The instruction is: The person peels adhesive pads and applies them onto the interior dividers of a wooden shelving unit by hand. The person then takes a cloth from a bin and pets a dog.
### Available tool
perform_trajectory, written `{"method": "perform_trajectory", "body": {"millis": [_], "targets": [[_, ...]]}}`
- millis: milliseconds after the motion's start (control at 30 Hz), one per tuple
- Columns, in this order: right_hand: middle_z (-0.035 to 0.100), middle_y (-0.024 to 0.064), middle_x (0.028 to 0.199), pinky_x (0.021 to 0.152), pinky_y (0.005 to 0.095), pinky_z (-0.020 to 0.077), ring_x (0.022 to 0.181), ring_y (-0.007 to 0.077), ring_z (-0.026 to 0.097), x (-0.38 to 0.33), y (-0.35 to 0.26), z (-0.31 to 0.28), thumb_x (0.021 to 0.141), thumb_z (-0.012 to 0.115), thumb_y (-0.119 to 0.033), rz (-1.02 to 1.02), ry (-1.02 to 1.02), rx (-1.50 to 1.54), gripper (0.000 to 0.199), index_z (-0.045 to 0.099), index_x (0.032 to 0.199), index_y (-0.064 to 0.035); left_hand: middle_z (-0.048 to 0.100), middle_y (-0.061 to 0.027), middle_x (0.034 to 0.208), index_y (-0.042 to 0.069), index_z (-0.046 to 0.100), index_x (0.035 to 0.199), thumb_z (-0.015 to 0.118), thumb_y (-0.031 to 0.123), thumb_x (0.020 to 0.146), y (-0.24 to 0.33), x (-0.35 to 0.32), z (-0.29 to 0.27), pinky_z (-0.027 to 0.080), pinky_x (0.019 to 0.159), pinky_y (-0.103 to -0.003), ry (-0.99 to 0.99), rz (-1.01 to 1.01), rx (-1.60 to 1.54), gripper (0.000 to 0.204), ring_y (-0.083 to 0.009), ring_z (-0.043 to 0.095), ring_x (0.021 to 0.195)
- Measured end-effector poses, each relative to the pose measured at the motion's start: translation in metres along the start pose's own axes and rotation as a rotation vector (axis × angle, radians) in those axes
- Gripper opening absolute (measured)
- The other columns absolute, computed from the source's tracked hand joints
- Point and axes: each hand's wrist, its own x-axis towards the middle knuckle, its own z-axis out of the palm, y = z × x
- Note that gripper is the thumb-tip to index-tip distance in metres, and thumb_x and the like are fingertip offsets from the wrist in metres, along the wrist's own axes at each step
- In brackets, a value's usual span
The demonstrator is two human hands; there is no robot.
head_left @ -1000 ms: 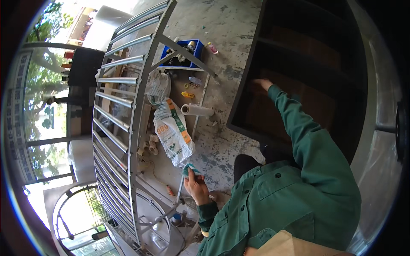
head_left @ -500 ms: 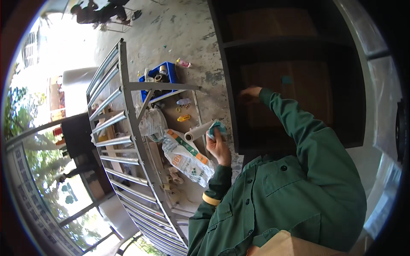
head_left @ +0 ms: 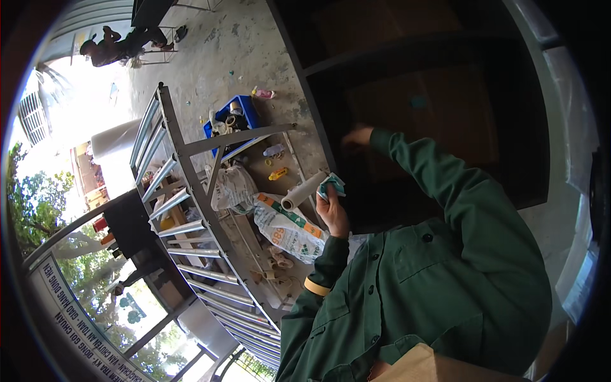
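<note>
My left hand (head_left: 333,215) is closed on a crumpled teal cloth (head_left: 332,185), which sticks out above the thumb and fingers. Close beside it lies a roll of whitish film (head_left: 303,192). My right arm stretches across a large black shelf unit (head_left: 313,114) with dark open compartments. At the inner side of its left panel is my right hand (head_left: 360,136); shadow and blur swallow the fingers, so their grip and any contact with the panel cannot be made out. Deep inside the same compartment a small teal patch (head_left: 417,101) shows on a brown back surface.
A metal roller conveyor (head_left: 207,245) runs along the left. Beyond its frame stand a blue crate (head_left: 249,113) of tapes and oddments, a pink-labelled bottle (head_left: 263,93), a yellow tool (head_left: 278,173) and printed white sacks (head_left: 289,229). Another person (head_left: 121,48) sits far off at upper left.
The whole view has tilted and shifted a little. My left hand still grips the cloth. My right hand stays by the shelf's left panel, now slightly farther into shadow.
</note>
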Motion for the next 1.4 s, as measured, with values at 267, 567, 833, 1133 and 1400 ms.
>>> {"method": "perform_trajectory", "body": {"millis": [267,567,833,1133,1400], "targets": [[0.064,0.0126,0.095,0.077,0.0374,0.0519,0.089,0.0266,0.062,-0.01,-0.044,0.001,0.075,0.066,-0.01,0.409,0.096,0.831,0.024,0.062,0.097,-0.0009,0.057,0.0023,0.084,0.002,0.057,0.097,0.051,0.015,0.091,-0.002,-0.002,-0.003,0.04,0.065,-0.018,0.022,0.045,0.054,0.015,-0.004,0.051,0.074],[0.063,0.0186,0.092,0.068,0.0377,0.0544,0.083,0.0294,0.064,-0.008,-0.059,-0.006,0.08,0.061,-0.011,0.494,0.133,0.625,0.023,0.061,0.096,0.0058,0.057,0.0032,0.081,0.003,0.058,0.092,0.052,0.015,0.091,-0.004,0.0,0.002,0.04,0.064,-0.018,0.053,0.032,0.047,0.014,-0.0032,0.05,0.072],[0.062,0.0171,0.087,0.067,0.0366,0.0548,0.079,0.0282,0.064,-0.006,-0.055,0.0,0.083,0.057,-0.019,0.497,0.102,0.65,0.025,0.058,0.09,0.0053,0.055,0.005,0.079,0.005,0.058,0.09,0.051,0.014,0.091,-0.001,-0.001,0.006,0.037,0.061,-0.018,0.067,0.056,0.085,0.012,-0.0023,0.047,0.069],[0.062,0.02,0.094,0.072,0.0378,0.0541,0.085,0.0291,0.063,-0.006,-0.041,-0.003,0.085,0.054,-0.023,0.441,-0.009,0.714,0.035,0.055,0.104,0.0071,0.056,0.0044,0.079,0.003,0.058,0.091,0.052,0.016,0.091,-0.001,-0.001,0.006,0.039,0.063,-0.018,0.068,0.082,0.114,0.014,-0.0027,0.048,0.071],[0.057,0.0219,0.105,0.077,0.0413,0.053,0.094,0.0318,0.06,-0.004,-0.029,-0.009,0.088,0.051,-0.02,0.116,-0.181,0.357,0.034,0.05,0.109,0.0068,0.057,0.0037,0.08,0.005,0.058,0.091,0.051,0.016,0.091,-0.001,0.0,0.004,0.038,0.063,-0.018,0.059,0.063,0.102,0.014,-0.0027,0.049,0.071]]}}
